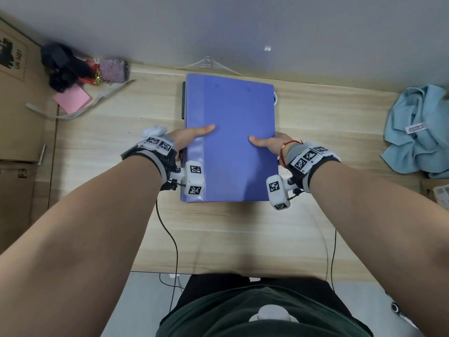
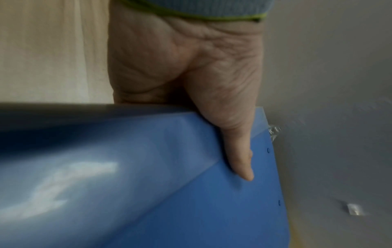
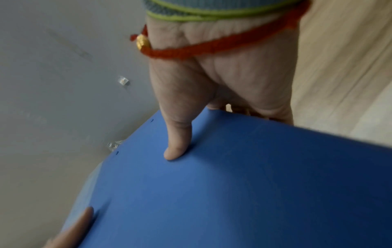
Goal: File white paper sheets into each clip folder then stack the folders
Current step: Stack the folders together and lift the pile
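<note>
A closed blue clip folder (image 1: 230, 139) is held over the middle of the wooden desk (image 1: 328, 132). My left hand (image 1: 192, 136) grips its left edge, thumb on the cover and fingers hidden beneath. My right hand (image 1: 269, 142) grips the right edge the same way. In the left wrist view the thumb (image 2: 239, 151) presses the blue folder (image 2: 191, 201). The right wrist view shows the right thumb (image 3: 180, 139) on the folder (image 3: 233, 193). A dark edge (image 1: 184, 100) of something under the folder peeks out at its left. No white sheets are visible.
Pink paper (image 1: 72, 99), a purple cloth (image 1: 113, 70) and dark clutter (image 1: 62, 66) lie at the back left. A light blue garment (image 1: 420, 132) lies at the right. Cardboard boxes (image 1: 17, 98) stand on the left. A grey wall (image 1: 243, 27) runs behind the desk.
</note>
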`<state>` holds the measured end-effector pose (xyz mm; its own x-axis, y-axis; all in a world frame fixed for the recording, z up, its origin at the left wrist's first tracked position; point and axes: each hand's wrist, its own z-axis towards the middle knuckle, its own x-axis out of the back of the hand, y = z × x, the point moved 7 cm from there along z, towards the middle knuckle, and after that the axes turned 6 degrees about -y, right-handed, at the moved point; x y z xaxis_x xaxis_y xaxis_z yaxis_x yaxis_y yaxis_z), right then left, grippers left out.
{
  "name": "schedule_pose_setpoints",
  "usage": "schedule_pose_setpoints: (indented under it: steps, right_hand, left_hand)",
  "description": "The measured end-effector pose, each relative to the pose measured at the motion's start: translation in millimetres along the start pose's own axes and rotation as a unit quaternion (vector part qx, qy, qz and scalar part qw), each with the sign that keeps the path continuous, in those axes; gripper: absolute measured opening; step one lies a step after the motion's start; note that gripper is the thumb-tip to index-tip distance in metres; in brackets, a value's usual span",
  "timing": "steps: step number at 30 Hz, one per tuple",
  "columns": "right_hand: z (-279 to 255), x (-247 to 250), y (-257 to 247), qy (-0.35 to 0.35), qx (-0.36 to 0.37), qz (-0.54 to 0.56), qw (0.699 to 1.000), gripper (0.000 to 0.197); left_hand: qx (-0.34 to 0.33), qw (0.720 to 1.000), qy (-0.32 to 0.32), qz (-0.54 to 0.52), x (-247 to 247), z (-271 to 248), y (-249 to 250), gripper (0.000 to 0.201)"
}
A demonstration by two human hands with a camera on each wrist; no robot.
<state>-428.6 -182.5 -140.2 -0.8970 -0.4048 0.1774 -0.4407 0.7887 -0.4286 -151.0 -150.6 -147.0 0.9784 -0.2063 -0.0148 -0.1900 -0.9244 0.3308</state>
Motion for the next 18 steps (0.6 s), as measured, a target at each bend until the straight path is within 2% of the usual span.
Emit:
schedule_pose_setpoints:
  steps: [3, 5, 8, 11, 14, 18]
  right_hand:
    - [-3, 7, -2, 0.003, 0.069, 0.035, 0.997, 0.094]
    - [-7, 13, -10, 0.000, 0.120, 0.059, 0.991, 0.084]
    - [-35, 22, -33, -0.009, 0.199, 0.087, 0.976, 0.071]
    - [-70, 34, -62, -0.007, 0.272, 0.098, 0.957, 0.055]
    - [-96, 45, -82, 0.005, 0.334, 0.089, 0.938, 0.047]
    - [-115, 57, -76, 0.044, 0.370, 0.070, 0.925, 0.050]
  left_hand:
    - [-0.010, 0.999, 0.033, -0.003, -5, -15, -5, 0.113]
    - [-0.047, 0.997, 0.064, -0.021, -2, -21, -3, 0.117]
    - [-0.169, 0.978, 0.102, -0.068, 1, -51, 24, 0.108]
    - [-0.276, 0.952, 0.124, -0.044, 4, -95, 61, 0.103]
    - [-0.338, 0.926, 0.166, 0.011, 5, -128, 87, 0.093]
    - [-0.389, 0.898, 0.200, 0.042, -8, -151, 86, 0.080]
